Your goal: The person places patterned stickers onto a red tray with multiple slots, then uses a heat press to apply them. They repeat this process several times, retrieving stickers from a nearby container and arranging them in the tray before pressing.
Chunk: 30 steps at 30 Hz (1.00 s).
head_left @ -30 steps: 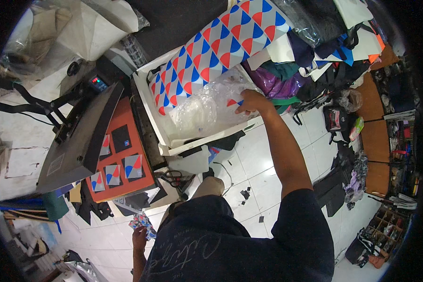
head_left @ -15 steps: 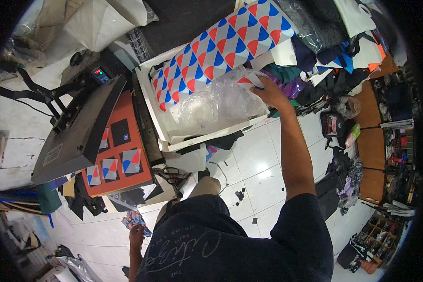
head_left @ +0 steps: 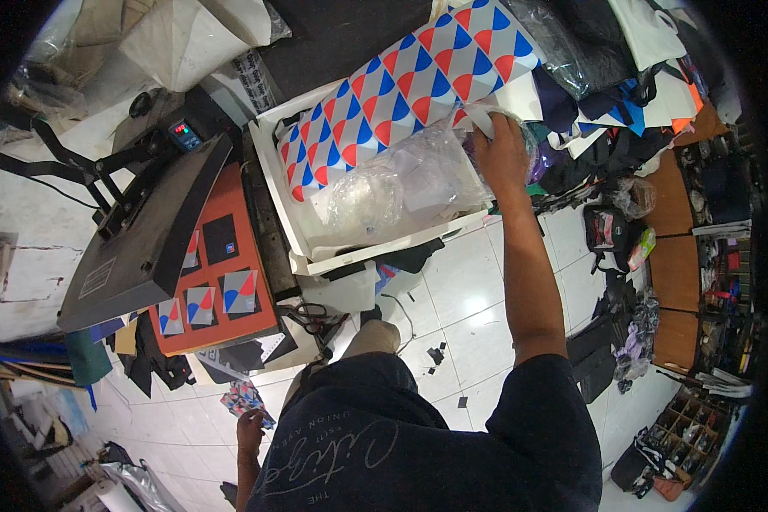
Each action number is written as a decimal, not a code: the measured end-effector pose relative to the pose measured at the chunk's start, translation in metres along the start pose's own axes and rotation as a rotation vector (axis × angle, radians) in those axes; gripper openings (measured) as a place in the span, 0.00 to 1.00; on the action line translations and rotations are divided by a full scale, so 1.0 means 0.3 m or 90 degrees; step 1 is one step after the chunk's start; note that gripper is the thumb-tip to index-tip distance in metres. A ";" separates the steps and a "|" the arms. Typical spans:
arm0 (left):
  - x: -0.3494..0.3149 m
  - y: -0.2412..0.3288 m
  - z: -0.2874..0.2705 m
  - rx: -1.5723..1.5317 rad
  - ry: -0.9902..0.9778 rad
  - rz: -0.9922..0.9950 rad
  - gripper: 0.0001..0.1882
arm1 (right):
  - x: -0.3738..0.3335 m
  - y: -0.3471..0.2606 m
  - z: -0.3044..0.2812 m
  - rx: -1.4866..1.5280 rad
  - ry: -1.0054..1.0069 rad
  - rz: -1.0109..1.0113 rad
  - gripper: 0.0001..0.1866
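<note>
Pinching the clear bag point(head_left: 435, 171) by its end near the right edge of the tray point(head_left: 275, 196), the right hand point(head_left: 505, 158) has closed fingers on likely light, slippery film, best held there, while the left hand point(head_left: 249, 432) grips patterned pieces point(head_left: 244, 398).

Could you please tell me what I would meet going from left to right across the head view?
The press's lit display → left hand → cluster of dark floor scraps → right hand → black bag → divided wooden rack.
</note>
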State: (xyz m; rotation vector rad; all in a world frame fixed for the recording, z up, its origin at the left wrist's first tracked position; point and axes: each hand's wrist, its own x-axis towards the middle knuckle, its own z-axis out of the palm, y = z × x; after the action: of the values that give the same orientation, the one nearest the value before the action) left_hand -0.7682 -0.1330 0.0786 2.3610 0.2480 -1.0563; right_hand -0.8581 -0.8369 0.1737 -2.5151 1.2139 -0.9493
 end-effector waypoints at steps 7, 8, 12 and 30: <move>0.030 -0.030 -0.003 0.030 -0.005 -0.022 0.16 | 0.004 0.079 -0.024 -0.032 0.022 -0.037 0.20; 0.039 -0.042 0.001 -0.020 -0.003 0.003 0.16 | 0.003 0.083 -0.034 -0.013 0.029 -0.052 0.19; 0.040 -0.074 0.007 -0.069 -0.012 -0.007 0.16 | 0.005 0.099 -0.063 0.011 0.024 -0.029 0.16; 0.083 -0.099 0.005 -0.028 -0.004 0.026 0.17 | -0.246 -0.079 0.522 0.474 -0.451 0.098 0.29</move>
State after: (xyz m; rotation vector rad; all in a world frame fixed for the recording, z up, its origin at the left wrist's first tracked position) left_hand -0.7633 -0.1100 0.0476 2.3139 0.2175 -1.0295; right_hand -0.7795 -0.7814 0.0278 -1.8509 0.6435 -0.3070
